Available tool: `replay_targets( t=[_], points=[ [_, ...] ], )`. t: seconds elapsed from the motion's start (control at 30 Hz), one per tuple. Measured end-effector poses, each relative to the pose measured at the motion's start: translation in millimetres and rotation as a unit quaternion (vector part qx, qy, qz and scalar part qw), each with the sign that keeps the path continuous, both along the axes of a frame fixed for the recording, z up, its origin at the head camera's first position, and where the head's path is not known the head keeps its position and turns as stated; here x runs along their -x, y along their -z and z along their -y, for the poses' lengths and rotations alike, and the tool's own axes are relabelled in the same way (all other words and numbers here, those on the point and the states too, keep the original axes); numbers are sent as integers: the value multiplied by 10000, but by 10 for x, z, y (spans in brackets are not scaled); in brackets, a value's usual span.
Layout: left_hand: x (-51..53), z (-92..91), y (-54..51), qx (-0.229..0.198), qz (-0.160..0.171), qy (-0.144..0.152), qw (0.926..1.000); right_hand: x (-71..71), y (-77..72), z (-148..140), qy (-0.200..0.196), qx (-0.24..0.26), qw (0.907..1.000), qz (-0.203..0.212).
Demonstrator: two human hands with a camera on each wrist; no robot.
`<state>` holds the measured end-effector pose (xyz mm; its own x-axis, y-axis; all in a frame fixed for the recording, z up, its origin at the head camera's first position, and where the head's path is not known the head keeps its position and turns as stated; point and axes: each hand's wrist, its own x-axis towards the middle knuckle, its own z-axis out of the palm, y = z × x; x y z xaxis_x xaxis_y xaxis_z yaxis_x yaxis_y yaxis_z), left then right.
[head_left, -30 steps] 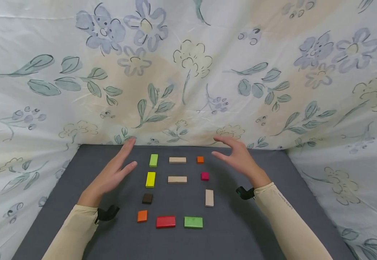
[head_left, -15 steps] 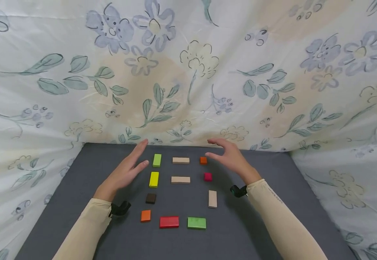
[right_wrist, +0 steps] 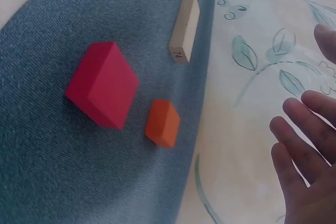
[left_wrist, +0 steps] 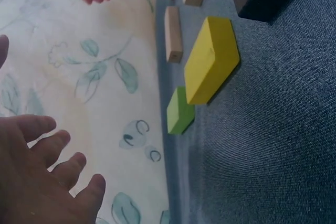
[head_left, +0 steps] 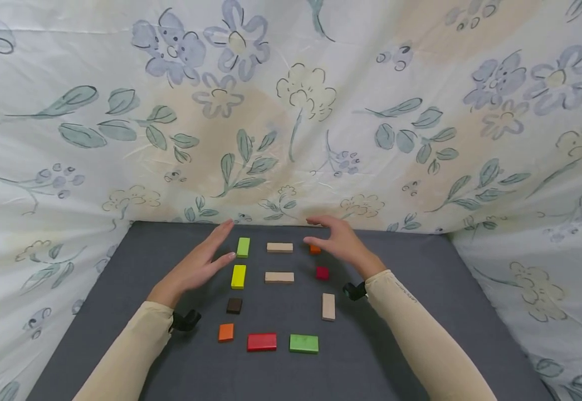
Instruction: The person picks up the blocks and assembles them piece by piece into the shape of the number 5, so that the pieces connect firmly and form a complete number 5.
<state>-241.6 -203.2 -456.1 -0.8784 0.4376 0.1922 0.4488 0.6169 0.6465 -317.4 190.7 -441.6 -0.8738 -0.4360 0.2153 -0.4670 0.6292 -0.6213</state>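
Observation:
My left hand [head_left: 195, 267] hovers above the table's left side with fingers spread, holding nothing. The light green block [head_left: 243, 247] and the yellow block [head_left: 238, 277] lie just right of its fingers. On the other side my right hand [head_left: 343, 242] is raised, thumb and fingers apart, with nothing between them. It partly covers the small orange block [head_left: 314, 250] at the back in the head view; the right wrist view shows that orange block [right_wrist: 163, 123] whole. A crimson block [head_left: 322, 273] sits nearer, below the right hand. Two pale wooden blocks, one far [head_left: 279, 248] and one near [head_left: 279, 277], lie between the hands.
Toward the front lie a dark brown block [head_left: 234, 306], another orange block [head_left: 226, 332], a red block [head_left: 262, 342], a green block [head_left: 303, 343] and an upright-set pale block [head_left: 328, 307]. A floral curtain [head_left: 291, 111] borders the grey table [head_left: 280, 379] at the back and sides.
Both hands have moved inward: my left hand rightward toward the light green block, my right hand leftward over the back orange block. The view has shifted slightly. The blocks keep their arrangement.

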Motion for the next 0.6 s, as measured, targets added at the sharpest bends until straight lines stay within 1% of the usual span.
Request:
replay_targets(
  t=[0.2,0.33,0.43,0.6],
  points=[
    [86,-22,66,139,33,61,9999,-8,61,62,-112,-13,9999,105],
    [148,-44,112,359,182,-76,9992,0,112,103,-164,-38,9998,141],
    [204,-74,120,450,279,-192,9984,21,133,137,-121,-30,9999,106],
    [307,-83,160,288,503,-299,9979,73,195,201,-171,-46,9998,120]
  ],
)
